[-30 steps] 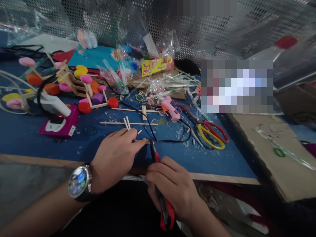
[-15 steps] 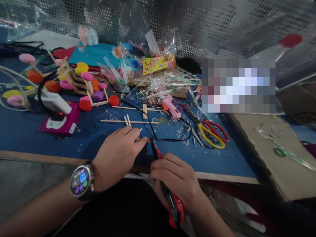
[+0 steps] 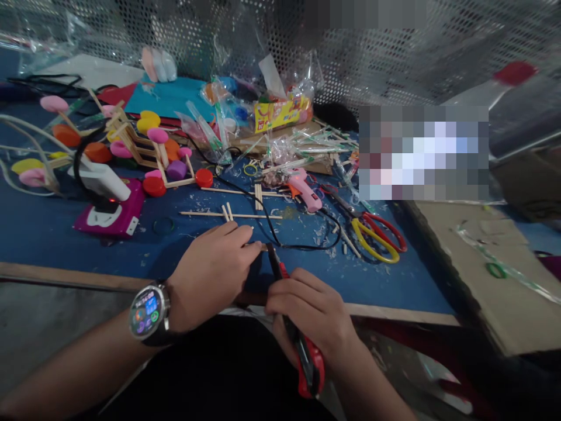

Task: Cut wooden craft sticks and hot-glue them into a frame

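Socket box point(image 3: 111, 219): left of frame, white adapter point(image 3: 105, 184) atop.
Left hand point(image 3: 214, 269): pinching wooden stick point(image 3: 263, 247), centre.
Yellow packet point(image 3: 280, 114): upper centre, contents unclear.
Right hand point(image 3: 313, 310): clamped around red cutter point(image 3: 316, 365), blade point(image 3: 273, 258) against stick; handle end farther right than a second ago.

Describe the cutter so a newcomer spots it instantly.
At the near edge of the blue table is the right hand. It grips the cutter, red and black with a dark blade. Unlike the scissors with yellow and red loops, it is held.
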`<state>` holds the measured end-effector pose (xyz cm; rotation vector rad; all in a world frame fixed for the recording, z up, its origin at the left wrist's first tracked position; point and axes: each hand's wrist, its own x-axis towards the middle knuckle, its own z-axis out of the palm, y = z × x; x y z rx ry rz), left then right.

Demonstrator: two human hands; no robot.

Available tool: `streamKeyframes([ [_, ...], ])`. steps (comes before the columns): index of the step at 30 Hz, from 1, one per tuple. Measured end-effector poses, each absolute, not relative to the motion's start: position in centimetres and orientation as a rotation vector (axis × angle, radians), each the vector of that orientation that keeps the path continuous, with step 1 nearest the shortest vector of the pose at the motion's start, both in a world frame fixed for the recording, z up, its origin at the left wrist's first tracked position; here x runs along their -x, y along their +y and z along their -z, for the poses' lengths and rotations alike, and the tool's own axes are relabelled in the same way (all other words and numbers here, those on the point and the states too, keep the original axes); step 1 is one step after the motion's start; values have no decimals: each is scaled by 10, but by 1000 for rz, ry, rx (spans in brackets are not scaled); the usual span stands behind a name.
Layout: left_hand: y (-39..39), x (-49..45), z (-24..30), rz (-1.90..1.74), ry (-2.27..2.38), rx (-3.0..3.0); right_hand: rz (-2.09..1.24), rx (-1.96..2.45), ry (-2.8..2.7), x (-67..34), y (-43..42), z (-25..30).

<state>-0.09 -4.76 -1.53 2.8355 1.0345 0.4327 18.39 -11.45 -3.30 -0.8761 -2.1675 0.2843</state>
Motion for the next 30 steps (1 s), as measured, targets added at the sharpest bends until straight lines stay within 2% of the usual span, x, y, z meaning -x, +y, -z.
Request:
streamKeyframes([
  [5,-42,1,16,-507,1062,-2706,-276,890,-2156,-184,-115,34],
  [15,-48,2,19,-620,1415,-2363,-315,878,-2163,-184,-115,34],
  [30,-45,3,24,-696,1385,-2377,-416,927,-2220,-188,-115,27],
])
